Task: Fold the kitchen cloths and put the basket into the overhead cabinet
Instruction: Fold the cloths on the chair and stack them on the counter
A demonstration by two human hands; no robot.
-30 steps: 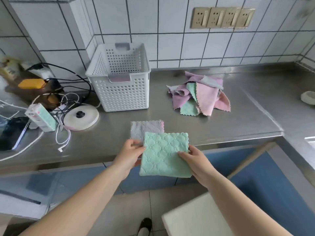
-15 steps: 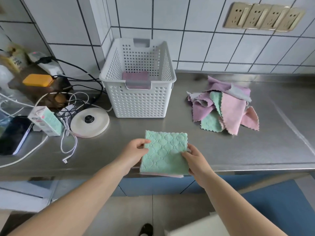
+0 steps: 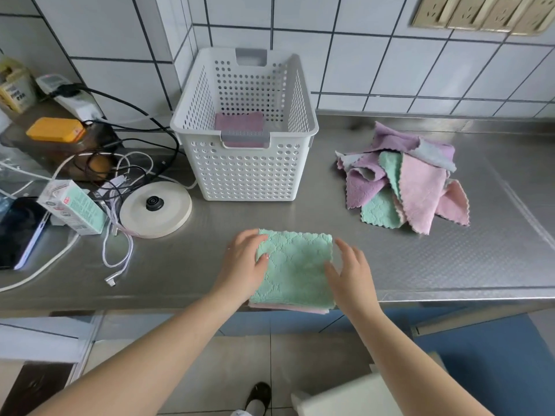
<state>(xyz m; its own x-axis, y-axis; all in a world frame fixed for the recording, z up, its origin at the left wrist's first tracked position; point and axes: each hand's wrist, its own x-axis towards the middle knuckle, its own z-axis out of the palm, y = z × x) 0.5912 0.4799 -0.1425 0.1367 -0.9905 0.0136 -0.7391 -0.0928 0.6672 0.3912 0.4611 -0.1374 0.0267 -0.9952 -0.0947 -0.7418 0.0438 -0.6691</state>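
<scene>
Folded green cloth [image 3: 295, 267] flat on the steel bench [image 3: 450, 259] near its front edge, stacked on a pink cloth [image 3: 288, 309] whose edge peeks out below. Left hand [image 3: 244, 261] resting on the green cloth's left side, fingers relaxed and laid over the top left corner, not clamped on anything. Right hand [image 3: 350, 273] at the cloth's right edge, fingers spread apart and loosely straight, touching or just above the fabric; cannot tell which. White perforated basket [image 3: 246, 172] standing upright farther back against the tiled wall, with a folded purple cloth [image 3: 239, 123] lying on its floor. Heap of unfolded cloths [image 3: 405, 178] in purple, pink, green and grey well apart to the right of the basket. Round white kettle base [image 3: 156, 205] just left of the basket, beside a tangle of cables [image 3: 118, 250], a small green carton [image 3: 75, 207], a dark phone [image 3: 18, 232] and an orange box [image 3: 55, 130].
</scene>
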